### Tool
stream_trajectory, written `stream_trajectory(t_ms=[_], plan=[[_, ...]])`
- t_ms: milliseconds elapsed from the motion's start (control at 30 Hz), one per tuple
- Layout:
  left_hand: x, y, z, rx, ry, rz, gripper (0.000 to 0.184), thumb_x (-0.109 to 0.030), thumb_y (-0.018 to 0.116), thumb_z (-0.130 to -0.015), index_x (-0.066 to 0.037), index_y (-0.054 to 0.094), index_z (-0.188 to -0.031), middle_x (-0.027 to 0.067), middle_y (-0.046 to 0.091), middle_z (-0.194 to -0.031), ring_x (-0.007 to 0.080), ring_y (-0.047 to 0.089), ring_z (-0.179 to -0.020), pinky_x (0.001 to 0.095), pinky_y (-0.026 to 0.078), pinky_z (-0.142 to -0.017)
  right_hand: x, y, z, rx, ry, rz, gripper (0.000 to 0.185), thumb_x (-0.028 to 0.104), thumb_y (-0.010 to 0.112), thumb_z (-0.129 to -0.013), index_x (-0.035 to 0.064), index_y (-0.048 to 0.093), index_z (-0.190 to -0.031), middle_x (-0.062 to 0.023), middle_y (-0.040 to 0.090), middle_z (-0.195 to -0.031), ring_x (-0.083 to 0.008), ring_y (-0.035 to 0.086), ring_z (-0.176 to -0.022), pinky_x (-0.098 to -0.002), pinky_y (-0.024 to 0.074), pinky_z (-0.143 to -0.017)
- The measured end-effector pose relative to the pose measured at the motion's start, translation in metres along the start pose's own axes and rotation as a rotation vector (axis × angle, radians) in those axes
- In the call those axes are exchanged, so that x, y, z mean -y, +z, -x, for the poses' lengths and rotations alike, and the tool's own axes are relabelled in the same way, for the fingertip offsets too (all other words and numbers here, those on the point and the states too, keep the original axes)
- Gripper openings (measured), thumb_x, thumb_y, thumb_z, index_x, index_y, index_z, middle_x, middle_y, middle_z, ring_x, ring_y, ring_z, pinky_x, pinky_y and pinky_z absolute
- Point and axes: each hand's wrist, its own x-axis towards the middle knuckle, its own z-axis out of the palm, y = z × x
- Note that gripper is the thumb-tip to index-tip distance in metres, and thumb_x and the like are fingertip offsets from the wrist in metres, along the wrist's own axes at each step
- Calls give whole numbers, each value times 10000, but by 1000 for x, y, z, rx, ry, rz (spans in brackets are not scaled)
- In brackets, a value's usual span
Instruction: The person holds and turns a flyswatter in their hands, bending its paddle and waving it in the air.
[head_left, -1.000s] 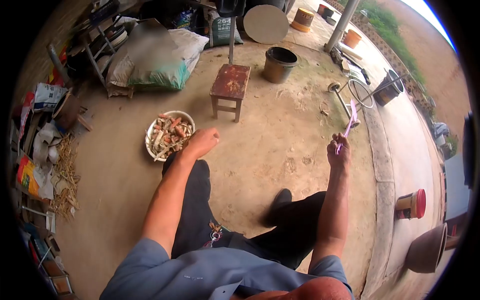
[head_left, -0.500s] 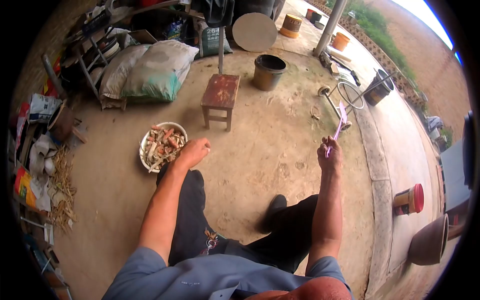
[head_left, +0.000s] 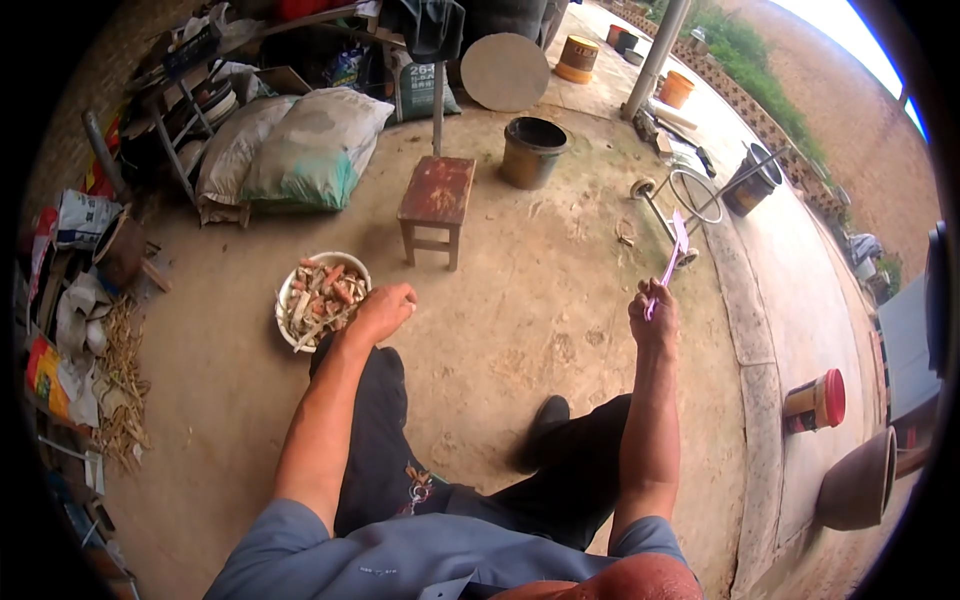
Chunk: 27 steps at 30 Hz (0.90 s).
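A: Where does the purple implement [head_left: 679, 235] lie?
B: In the right hand [head_left: 653, 312], whose fingers close around its lower end; the slim, flat upper part points forward, raised above the floor [head_left: 480, 345].
A: And the left hand [head_left: 386, 312]?
B: Fingers curled, just beside the white basin [head_left: 281, 322], which is heaped with reddish and pale pieces [head_left: 322, 297]. Whether it grips anything cannot be told; nor can contact with the rim.
A: What makes for a sound hold?
B: In our judgement, a firm grasp low down, the wrist steady and the flat end kept away from the legs and the other hand.
A: The surface and room?
B: The floor is tan, worn and stained. Ahead stand a red-topped stool [head_left: 437, 190] and a dark bucket [head_left: 532, 165]; full sacks [head_left: 312, 150] lie forward left, dry stalks [head_left: 122, 390] at far left. A wheeled frame [head_left: 657, 212] stands beyond the implement, and a red-lidded pail [head_left: 808, 405] lies rightward.
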Motion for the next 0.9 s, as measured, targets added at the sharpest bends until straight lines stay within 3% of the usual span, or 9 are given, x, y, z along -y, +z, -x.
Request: stream_trajectory(t_ms=[200,267,500,667,900], plan=[[-3,-1,1,-7,-13,-6,259,-180,633,-871,-6,636,-1062,213,706,-932,351,683,-925,420,516,-823,-1,1,0,-4,-2,12,79,137,564,-968,78,565,-916,-92,675,-786,-141,586,-478,-248,490,-423],[-3,-1,1,-14,-24,26,230,-161,628,-853,-15,654,-1028,236,689,-934,399,661,-926,450,513,-825,-1,1,-1,-6,1,7,80,138,566,-967,79,566,-912,-91,676,-787,-140,586,-478,-248,490,-421],[-4,-2,1,-13,-28,20,228,-168,633,-858,-21,656,-1030,230,690,-924,391,664,-922,450,515,-819,-2,1,-1,16,-9,-4,75,142,565,-967,84,561,-919,-86,674,-787,-137,588,-479,-248,490,-417],[-7,-1,0,3,-53,56,247,-149,619,-849,-13,645,-1054,206,691,-925,340,671,-921,405,510,-821,-1,8,4,-27,-4,0,67,132,552,-973,76,529,-945,-78,639,-773,-138,564,-491,-239,487,-421],[-9,-3,0,-7,-15,39,210,-170,623,-870,-25,654,-1018,215,690,-938,381,660,-930,441,511,-821,-2,8,4,-41,-4,18,83,154,538,-985,85,530,-939,-72,642,-777,-133,582,-491,-241,483,-422]])
